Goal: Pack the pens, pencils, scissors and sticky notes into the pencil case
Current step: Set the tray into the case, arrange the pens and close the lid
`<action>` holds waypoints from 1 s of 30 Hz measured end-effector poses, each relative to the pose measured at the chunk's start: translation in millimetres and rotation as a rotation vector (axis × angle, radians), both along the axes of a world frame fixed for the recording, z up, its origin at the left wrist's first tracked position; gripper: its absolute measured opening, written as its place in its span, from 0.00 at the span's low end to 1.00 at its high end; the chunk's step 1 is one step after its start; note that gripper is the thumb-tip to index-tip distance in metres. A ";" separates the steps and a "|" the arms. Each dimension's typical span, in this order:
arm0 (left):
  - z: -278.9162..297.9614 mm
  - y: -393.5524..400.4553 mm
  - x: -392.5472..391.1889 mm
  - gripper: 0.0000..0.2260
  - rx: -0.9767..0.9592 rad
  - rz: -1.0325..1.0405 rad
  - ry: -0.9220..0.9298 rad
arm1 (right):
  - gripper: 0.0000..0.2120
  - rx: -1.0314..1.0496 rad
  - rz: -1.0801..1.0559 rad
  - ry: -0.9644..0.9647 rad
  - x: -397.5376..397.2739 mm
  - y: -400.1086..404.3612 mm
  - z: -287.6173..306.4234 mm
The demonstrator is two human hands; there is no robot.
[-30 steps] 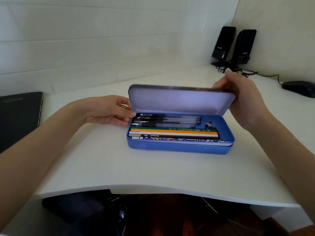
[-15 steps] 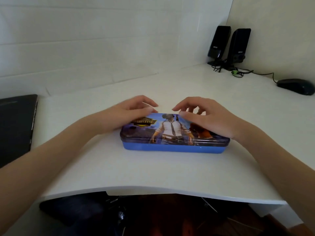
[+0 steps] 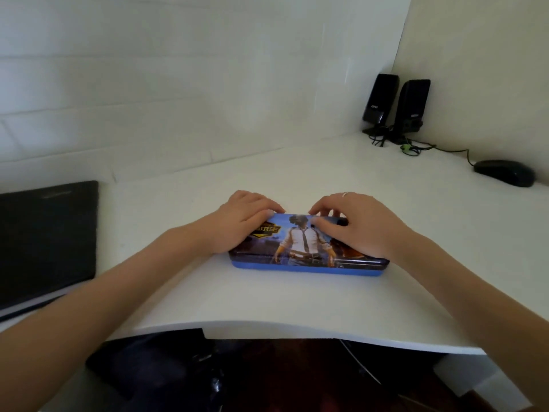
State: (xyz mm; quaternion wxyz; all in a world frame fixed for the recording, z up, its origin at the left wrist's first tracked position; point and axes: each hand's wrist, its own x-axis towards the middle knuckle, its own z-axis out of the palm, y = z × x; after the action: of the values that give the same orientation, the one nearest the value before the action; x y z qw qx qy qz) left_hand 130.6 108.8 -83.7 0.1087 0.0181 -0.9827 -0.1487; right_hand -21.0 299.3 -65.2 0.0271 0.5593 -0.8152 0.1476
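Observation:
The blue tin pencil case [image 3: 306,252] lies shut on the white desk [image 3: 208,292], its printed lid facing up. The pens, pencils, scissors and sticky notes are hidden under the lid. My left hand [image 3: 240,227] lies on the lid's left end, with the fingers curled over the far edge. My right hand [image 3: 361,228] covers the right end the same way, its thumb pressed on top of the lid.
A black laptop [image 3: 44,242] lies shut at the left edge of the desk. Two black speakers [image 3: 395,105] stand in the far right corner, with cables leading to a black mouse [image 3: 505,173]. The desk's curved front edge [image 3: 297,330] runs just below the case.
The lid has come down from open to shut over the pens and pencils. Both hands moved onto the lid, and their fingers now curl over its far edge.

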 end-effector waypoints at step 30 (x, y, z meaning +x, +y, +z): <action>-7.1 -123.7 84.1 0.30 -0.316 0.860 -0.307 | 0.22 0.037 0.211 0.035 110.9 -248.0 -29.1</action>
State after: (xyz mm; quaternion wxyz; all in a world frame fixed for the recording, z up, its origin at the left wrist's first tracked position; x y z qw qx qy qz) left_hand 214.6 -14.9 -90.8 0.0153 0.4279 -0.9014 0.0651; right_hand 89.9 51.3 -94.3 0.0152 0.6449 -0.7539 0.1247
